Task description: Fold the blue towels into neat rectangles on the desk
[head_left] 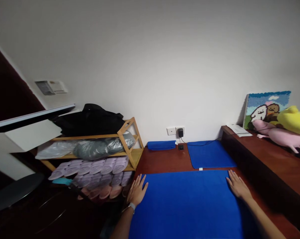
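Note:
A large blue cloth point(187, 205) lies spread over the reddish-brown tabletop point(162, 162) in front of me. My left hand point(137, 190) rests at its far left corner, palm down with fingers stretched out. At the far right corner my right hand point(237, 185) lies flat, fingers apart. Neither hand holds anything. Beyond the right part of the cloth a smaller blue cloth point(211, 154) is laid flat, and a folded or rolled blue cloth point(161, 145) sits against the wall at the back left.
A black power adapter point(180, 132) is plugged into the wall, its cable running right. On the raised ledge point(269, 146) are a pink plush toy point(279, 134), a yellow plush toy point(294, 120) and a tufted picture point(266, 108). Left stands a wooden rack point(130, 146) with slippers point(95, 166).

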`<state>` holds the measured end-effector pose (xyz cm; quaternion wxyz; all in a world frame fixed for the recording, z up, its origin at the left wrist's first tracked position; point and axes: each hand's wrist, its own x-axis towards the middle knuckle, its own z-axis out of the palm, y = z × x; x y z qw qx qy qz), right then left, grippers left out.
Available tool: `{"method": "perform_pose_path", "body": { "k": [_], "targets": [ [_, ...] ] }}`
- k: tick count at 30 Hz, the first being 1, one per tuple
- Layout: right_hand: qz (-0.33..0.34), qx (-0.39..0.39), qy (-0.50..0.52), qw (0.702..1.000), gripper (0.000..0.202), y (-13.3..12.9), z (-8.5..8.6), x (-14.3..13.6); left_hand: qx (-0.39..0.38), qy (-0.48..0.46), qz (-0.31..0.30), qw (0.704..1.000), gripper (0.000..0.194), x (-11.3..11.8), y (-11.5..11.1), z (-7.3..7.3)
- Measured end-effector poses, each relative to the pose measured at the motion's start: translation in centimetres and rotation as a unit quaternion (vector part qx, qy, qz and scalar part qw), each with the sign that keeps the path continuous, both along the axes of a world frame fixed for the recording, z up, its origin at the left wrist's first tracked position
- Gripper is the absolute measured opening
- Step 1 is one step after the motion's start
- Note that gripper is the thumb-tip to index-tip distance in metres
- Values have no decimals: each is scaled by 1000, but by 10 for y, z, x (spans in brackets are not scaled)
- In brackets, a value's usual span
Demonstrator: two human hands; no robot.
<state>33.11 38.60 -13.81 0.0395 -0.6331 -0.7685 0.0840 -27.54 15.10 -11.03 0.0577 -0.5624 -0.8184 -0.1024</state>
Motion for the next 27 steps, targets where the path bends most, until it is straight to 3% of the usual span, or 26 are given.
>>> {"method": "perform_pose_path", "body": {
  "k": [5,9,12,17,20,23,25,27],
  "targets": [
    [-6,-22,-28,999,73,0,11,1,-13,-10,3,1000,61,2,0,4],
    [-22,-17,-58,998,69,-11,34,-29,-14,-9,0,1000,61,5,-1,6],
    [38,34,-24,998,68,-36,53,-95,-11,-14,1,1000,61,7,-3,8],
    [246,28,105,963,69,-107,66,-245,-3,-21,1,1000,61,7,-4,7],
    [312,-7,119,943,74,-130,64,-291,4,-15,3,1000,60,6,-3,4],
    [291,-20,102,951,75,-119,60,-275,4,-9,7,1000,59,4,-1,1],
    [248,-13,87,965,74,-97,54,-232,6,-9,7,1000,59,3,-1,0],
    [188,-7,62,980,74,-69,46,-171,11,-9,6,1000,59,3,0,-1]
  ]
}}
